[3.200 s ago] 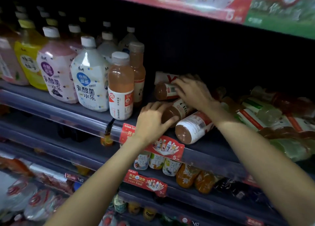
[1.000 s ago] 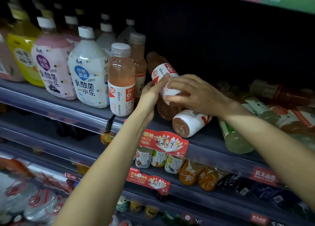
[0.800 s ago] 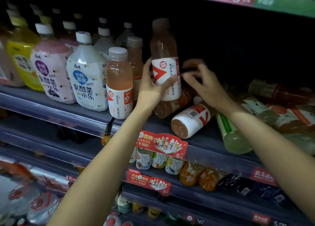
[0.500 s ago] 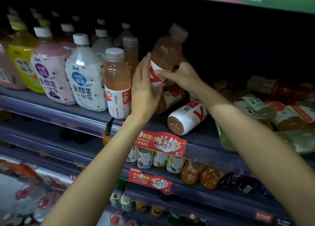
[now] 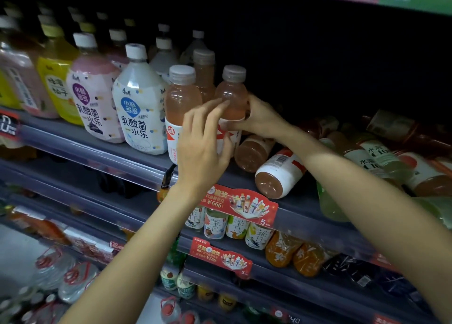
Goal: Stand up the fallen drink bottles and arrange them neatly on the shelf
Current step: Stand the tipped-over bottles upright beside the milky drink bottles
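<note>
A pink drink bottle (image 5: 231, 96) with a grey cap and red-and-white label stands upright on the grey shelf (image 5: 97, 150), just right of two matching upright bottles (image 5: 181, 98). My right hand (image 5: 259, 118) grips its right side at label height. My left hand (image 5: 203, 147) is in front of it with fingers spread, fingertips at its left side. Two same-type bottles lie fallen to the right: one (image 5: 252, 152) close by, another (image 5: 278, 174) with its base toward me.
Large white, pink and yellow bottles (image 5: 139, 103) stand at the left. Several fallen green and orange bottles (image 5: 376, 157) pile at the right. A red promo tag (image 5: 239, 204) hangs on the shelf edge. Lower shelves hold more drinks.
The bottle, earlier lying, then lifted and tilted in both hands, now stands upright beside the front pink bottle. My left hand has loosened off it; the right still holds it.
</note>
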`<state>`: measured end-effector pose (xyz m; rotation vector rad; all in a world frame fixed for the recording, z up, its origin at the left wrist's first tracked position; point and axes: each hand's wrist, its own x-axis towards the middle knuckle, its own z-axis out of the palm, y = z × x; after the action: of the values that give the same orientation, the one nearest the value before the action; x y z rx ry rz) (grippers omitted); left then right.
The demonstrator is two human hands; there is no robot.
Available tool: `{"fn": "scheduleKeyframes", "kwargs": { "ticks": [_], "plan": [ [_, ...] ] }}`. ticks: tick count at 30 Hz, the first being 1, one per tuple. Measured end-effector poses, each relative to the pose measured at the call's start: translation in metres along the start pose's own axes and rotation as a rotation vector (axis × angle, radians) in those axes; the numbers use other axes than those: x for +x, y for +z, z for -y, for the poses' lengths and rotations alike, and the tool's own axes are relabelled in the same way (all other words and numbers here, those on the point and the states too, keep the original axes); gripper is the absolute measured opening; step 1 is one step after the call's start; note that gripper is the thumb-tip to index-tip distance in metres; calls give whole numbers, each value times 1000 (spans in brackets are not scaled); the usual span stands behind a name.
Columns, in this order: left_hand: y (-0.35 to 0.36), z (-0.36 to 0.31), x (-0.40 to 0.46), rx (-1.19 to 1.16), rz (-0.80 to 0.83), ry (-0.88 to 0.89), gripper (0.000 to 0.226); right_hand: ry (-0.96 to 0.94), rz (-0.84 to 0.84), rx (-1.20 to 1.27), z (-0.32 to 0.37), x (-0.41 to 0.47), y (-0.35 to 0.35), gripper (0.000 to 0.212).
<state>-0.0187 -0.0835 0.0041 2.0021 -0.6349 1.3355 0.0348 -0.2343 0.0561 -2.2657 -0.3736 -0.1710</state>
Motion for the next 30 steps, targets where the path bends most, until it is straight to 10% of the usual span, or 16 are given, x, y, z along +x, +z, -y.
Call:
{"fn": "scheduleKeyframes", "kwargs": {
  "ticks": [4,11,18,30],
  "plan": [
    [3,14,-1,253,60,120,45,43,206,53,-7,-4,-13,61],
    [15,25,-7,551,351,326,49,-82,160,-607,-51,-10,-47,47],
    [21,25,-15,622,313,274,57,-109,106,-752,-56,27,-42,45],
    [33,27,-16,665,271,227,55,17,271,-462,-61,26,-48,70]
  ]
}}
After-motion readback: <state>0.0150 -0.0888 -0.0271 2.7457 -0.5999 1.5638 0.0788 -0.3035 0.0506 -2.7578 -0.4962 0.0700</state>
